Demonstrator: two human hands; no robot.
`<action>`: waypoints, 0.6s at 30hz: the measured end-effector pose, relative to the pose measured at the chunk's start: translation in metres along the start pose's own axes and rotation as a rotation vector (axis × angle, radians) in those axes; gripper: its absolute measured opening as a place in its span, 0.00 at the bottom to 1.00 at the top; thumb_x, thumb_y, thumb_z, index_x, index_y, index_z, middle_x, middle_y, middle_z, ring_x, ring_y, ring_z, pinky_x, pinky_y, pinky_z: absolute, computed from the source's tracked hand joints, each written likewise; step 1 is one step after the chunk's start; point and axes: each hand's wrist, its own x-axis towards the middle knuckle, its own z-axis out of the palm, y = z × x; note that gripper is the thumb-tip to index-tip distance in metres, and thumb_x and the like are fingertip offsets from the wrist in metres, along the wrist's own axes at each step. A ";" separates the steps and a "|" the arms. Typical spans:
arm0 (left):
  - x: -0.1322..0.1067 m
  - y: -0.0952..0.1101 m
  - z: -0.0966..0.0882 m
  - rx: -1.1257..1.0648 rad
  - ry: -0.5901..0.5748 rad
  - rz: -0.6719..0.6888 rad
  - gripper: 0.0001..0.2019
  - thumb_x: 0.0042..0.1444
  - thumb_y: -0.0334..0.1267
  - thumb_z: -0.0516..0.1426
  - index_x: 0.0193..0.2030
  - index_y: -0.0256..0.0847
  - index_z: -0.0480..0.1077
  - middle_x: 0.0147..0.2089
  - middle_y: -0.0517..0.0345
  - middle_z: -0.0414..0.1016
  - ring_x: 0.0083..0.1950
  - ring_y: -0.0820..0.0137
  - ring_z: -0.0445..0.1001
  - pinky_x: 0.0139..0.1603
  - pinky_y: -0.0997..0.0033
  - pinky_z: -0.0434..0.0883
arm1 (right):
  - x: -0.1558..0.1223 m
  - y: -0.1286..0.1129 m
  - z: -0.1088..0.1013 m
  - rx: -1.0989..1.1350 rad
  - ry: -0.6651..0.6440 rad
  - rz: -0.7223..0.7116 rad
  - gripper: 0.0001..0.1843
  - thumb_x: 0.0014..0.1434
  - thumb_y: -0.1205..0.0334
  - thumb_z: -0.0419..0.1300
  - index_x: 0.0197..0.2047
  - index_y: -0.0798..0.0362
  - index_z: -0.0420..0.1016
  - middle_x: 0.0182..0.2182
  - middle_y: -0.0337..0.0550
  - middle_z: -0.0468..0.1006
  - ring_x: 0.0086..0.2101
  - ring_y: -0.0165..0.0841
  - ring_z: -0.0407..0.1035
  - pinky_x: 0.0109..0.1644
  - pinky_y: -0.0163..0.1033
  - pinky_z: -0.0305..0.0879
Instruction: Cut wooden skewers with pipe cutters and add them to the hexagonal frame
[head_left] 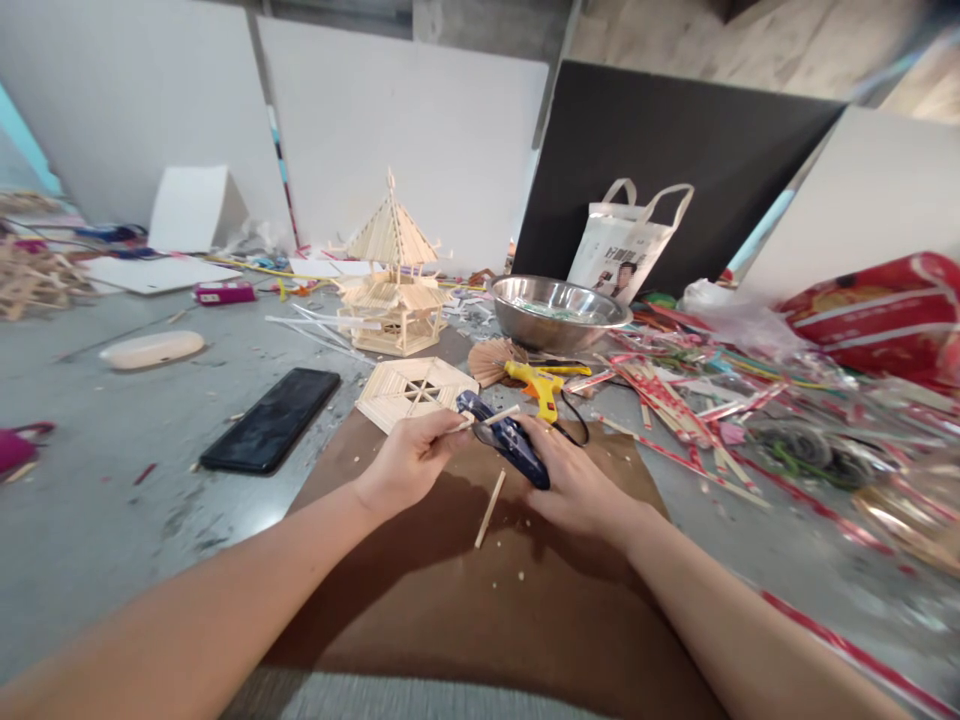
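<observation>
My left hand (412, 455) is closed, pinching a thin wooden stick (501, 414) between thumb and fingers. My right hand (574, 470) wraps around a dark blue hand cutter (517, 450), and the stick lies across its head. Whether the blades touch the stick I cannot tell. Below the hands, a short loose stick (490, 510) rests on a brown mat (450, 610) with small wood bits. Just beyond my left hand is a flat hexagonal stick panel (382, 395). A yellow glue gun (541, 385) lies past my right hand.
Behind stands a pagoda model (394, 280) made of sticks. A steel bowl (559, 325) and a white tote bag (619, 250) are at back right. A black phone (271, 420) lies left, near a white oval case (152, 350). Red-and-white wrappers (675, 410) clutter the right.
</observation>
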 end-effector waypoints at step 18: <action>0.003 0.007 0.004 -0.500 -0.172 -0.245 0.13 0.48 0.45 0.52 0.26 0.35 0.67 0.23 0.60 0.64 0.27 0.75 0.60 0.29 0.75 0.59 | -0.001 -0.002 0.002 -0.038 0.001 -0.004 0.38 0.38 0.69 0.49 0.56 0.57 0.46 0.50 0.51 0.60 0.49 0.38 0.55 0.51 0.44 0.51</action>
